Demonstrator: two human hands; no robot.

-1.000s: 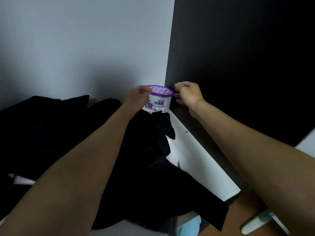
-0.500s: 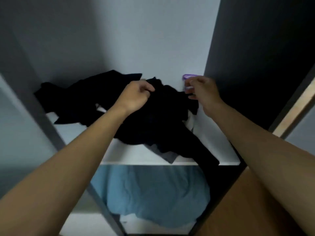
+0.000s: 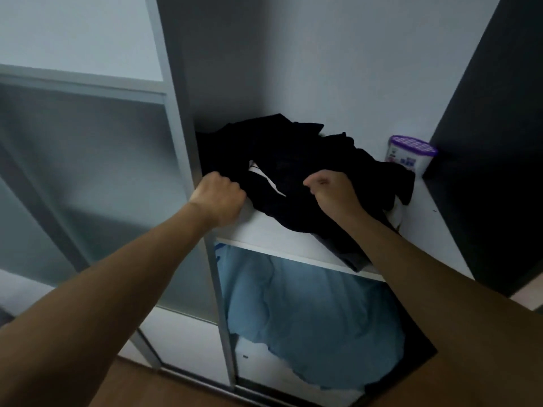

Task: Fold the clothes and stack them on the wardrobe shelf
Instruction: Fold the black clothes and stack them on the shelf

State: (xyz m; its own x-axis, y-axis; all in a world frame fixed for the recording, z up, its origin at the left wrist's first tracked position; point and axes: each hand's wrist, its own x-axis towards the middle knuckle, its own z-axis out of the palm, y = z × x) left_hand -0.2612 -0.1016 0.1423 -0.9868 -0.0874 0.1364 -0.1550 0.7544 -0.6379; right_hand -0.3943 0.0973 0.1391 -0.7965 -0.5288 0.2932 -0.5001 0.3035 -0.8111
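Nearest, along the bottom edge, a strip of wooden floor [image 3: 132, 386]. Above it, two bare forearms [image 3: 117, 289], reaching up and forward into an open wardrobe. On the left, a sliding door [image 3: 88, 186] with frosted panels in a pale metal frame. In the lower compartment, a loose bundle of light blue fabric [image 3: 308, 312], not folded. Higher up, the white wardrobe shelf [image 3: 258, 227], its front edge just above the blue bundle.

At the shelf's left end, close beside the door frame, the left hand [image 3: 219, 198], curled into a tight fist around the left edge of the black clothes [image 3: 293, 154]. More to the right, the right hand [image 3: 332, 192], fingers bent down onto the middle of the same heap, apparently pinching a fold, though hard to confirm with dark cloth in shadow. Clothes crumpled and unfolded on the shelf, spread from the door frame towards the right, one corner hanging over the front edge.

Behind, in the right back corner, a small white tub [image 3: 411, 154] with a purple lid, upright, just beside the heap and near the dark side panel [image 3: 484, 171]. Farthest, the pale back wall [image 3: 338, 69].
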